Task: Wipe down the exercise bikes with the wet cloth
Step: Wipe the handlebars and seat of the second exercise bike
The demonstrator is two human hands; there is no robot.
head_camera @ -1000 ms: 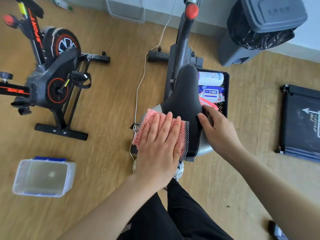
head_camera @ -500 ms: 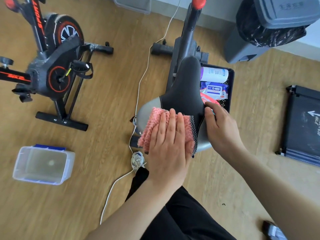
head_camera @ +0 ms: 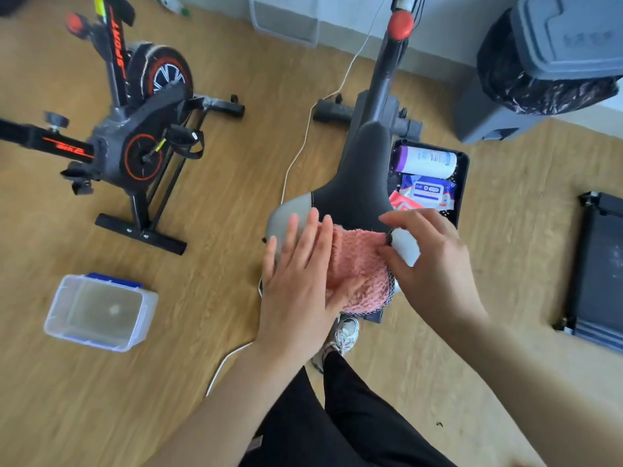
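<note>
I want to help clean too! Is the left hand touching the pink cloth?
Touching. Head view: left hand rests on the pink cloth, thumb across it.

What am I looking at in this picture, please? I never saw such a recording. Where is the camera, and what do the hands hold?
There is no machine here: a person wears a wide-angle camera on the head, so you look down at their two bare hands. The left hand presses flat, fingers straight, on a pink cloth lying on the saddle of an exercise bike. The right hand is curled at the cloth's right edge, thumb touching it; whether it pinches the cloth I cannot tell. On the wooden floor stand a black and orange exercise bike, a clear plastic tub, and a black tray with a wipes pack and a white bottle. A grey bin stands by the wall.
</note>
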